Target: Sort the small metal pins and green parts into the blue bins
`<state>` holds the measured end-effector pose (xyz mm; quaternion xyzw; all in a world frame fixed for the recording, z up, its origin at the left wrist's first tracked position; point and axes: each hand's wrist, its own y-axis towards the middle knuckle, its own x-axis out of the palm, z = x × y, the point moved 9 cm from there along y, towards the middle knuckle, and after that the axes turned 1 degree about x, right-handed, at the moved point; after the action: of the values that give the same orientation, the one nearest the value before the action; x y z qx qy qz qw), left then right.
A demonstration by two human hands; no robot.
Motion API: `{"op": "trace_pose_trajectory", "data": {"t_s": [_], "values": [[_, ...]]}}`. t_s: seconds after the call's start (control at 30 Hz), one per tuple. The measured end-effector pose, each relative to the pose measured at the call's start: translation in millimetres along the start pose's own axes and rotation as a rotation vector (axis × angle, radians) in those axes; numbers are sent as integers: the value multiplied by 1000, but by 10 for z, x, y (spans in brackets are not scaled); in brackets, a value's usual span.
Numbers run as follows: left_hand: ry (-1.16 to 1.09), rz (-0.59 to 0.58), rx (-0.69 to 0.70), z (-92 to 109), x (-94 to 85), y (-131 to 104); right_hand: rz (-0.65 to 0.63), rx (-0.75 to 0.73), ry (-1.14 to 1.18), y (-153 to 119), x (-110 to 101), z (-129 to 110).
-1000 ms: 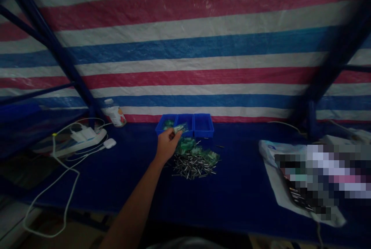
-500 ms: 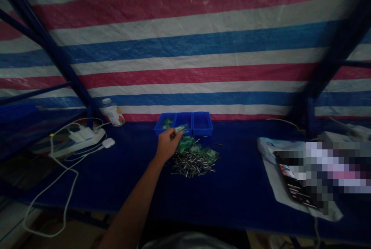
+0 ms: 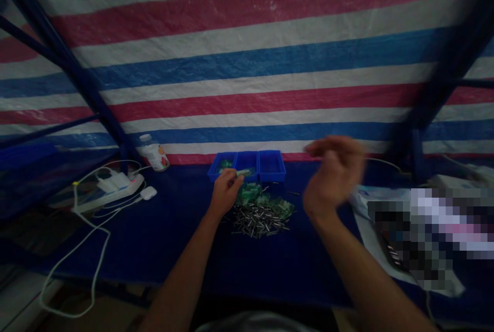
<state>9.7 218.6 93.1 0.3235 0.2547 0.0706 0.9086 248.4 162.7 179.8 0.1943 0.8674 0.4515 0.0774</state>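
Observation:
My left hand [image 3: 227, 188] is closed on a small greenish packet [image 3: 243, 173], held in front of the middle blue bin. My right hand [image 3: 334, 175] is raised over the table to the right of the pile; its fingers are smeared by motion, and whether it holds anything is unclear. Between the hands lies a pile of metal pins [image 3: 258, 223], with green packets [image 3: 252, 194] along its back side. Behind it stand three joined blue bins [image 3: 271, 172]; the left one has green pieces inside, and the right one shows a bare bottom.
On the left are a power strip [image 3: 131, 188] with plugs, white cables and a white adapter [image 3: 148, 193]. A bottle [image 3: 155, 154] stands behind them. A phone [image 3: 393, 249] rests on a plastic bag at right. Striped sheeting [image 3: 254, 74] hangs behind the blue table [image 3: 162, 239].
My right hand and forearm have come into view on the right, partly over the bag. My left hand stays near the middle bin with the packet. The view has shifted slightly.

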Motion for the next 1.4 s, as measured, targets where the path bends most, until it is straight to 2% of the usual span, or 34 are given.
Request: {"op": "trace_pose_trajectory", "data": {"t_s": [0.07, 0.1, 0.17, 0.23, 0.4, 0.5, 0.6, 0.73, 0.83, 0.9, 1.0, 1.1, 1.2, 1.27, 1.33, 1.4], "values": [[-41, -39, -47, -17, 39, -2, -98, 206, 32, -83, 258, 329], [-60, -70, -94, -51, 71, -11, -197, 336, 51, -172, 425, 509], [-101, -134, -190, -127, 144, -46, -361, 492, 111, -370, 693, 721], [-148, -164, -231, -160, 187, -75, -452, 551, 160, -519, 843, 787], [-291, -164, -231, -139, 199, -70, -516, 622, 347, -708, 1005, 812], [-448, -153, -313, -168, 201, -62, -520, 631, 394, -768, 1057, 882], [-526, -166, -359, -162, 208, -59, -471, 630, 341, -780, 1028, 957], [-459, -202, -313, -93, 202, -56, -394, 600, 270, -741, 944, 966], [-390, -201, -270, -72, 184, -56, -396, 569, 195, -729, 919, 956], [-355, -156, -256, -98, 134, -41, -409, 563, 125, -734, 908, 971], [-337, -22, -249, -185, -19, 16, -425, 570, 19, -744, 886, 1010], [-334, 118, -328, -368, -201, 68, -497, 527, -97, -740, 895, 1002], [-253, 171, -577, -658, -313, 12, -600, 451, -235, -729, 906, 962], [-243, 189, -683, -766, -360, -45, -682, 394, -339, -733, 911, 936], [-270, 210, -678, -767, -394, -60, -772, 316, -433, -752, 926, 901], [-265, 229, -610, -704, -427, -43, -843, 229, -511, -783, 941, 864]]}}
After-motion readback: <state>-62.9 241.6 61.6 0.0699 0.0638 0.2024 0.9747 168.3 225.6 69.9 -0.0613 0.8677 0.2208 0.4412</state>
